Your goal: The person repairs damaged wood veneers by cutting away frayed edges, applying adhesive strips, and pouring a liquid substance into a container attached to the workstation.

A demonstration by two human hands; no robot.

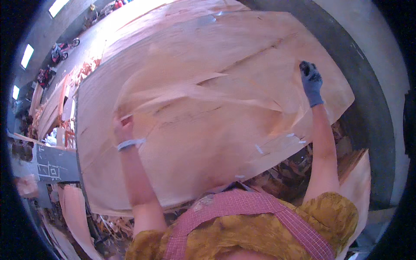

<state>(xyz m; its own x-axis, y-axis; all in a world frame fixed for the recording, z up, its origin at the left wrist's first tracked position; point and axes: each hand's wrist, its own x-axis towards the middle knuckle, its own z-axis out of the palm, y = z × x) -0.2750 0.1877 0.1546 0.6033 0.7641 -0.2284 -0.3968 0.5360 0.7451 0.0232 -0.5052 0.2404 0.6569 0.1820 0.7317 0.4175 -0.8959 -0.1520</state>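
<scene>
A wide, thin, tan wood veneer sheet (242, 130) lies wrinkled before me, on top of a stack of similar sheets. Folds and a long split run across its middle. At the left, my bare left hand (124, 126) is closed in a pinch on the veneer, and a white band circles that wrist. My right hand (310, 77), in a grey-blue glove with black on the fingers, is closed on the veneer farther off at the right. Its fingertips are partly hidden. Small white tape pieces (259, 149) stick to the sheet near its front edge.
Broken veneer scraps (288, 177) lie below the front edge. A loose veneer piece (76, 212) leans at the lower left, and another (357, 186) stands at the right. A grey wall (368, 73) borders the right side. Motorbikes (60, 51) are parked far left.
</scene>
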